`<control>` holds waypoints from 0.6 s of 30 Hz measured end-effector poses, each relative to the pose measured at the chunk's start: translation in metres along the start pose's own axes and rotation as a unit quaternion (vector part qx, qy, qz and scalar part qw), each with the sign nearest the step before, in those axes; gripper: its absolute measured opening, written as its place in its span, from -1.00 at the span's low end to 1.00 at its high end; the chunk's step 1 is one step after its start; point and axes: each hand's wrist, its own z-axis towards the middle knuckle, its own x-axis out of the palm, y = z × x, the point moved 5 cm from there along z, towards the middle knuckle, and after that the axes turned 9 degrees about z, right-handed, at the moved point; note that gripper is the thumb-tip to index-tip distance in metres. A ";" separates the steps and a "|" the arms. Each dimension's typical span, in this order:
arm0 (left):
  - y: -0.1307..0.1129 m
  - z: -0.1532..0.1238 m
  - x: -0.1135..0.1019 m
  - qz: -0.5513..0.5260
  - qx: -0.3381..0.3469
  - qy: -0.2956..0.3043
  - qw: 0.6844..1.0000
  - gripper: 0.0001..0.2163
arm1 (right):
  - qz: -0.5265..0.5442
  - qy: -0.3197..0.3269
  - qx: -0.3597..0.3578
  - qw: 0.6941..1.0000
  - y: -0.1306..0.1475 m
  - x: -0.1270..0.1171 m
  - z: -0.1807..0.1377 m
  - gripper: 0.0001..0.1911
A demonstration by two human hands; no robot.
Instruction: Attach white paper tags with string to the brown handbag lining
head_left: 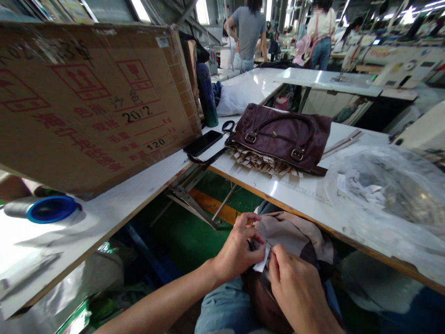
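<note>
Worktable ahead; below, left hand and right hand tight on white tag atop brown bag.

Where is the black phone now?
Head view, centre-left: the phone lies on the table, between the cardboard box and the purple bag.

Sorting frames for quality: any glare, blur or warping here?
Head view: ceiling lights glare off the white table; the cardboard box and plastic bag stretch and bend toward the edges; the left hand and right hand pinching the white tag look sharp.
</note>
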 end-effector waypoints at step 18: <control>0.002 -0.019 0.011 0.033 0.069 -0.101 0.992 -0.88 | 0.058 -0.080 0.062 0.993 0.000 0.021 -0.009 -0.73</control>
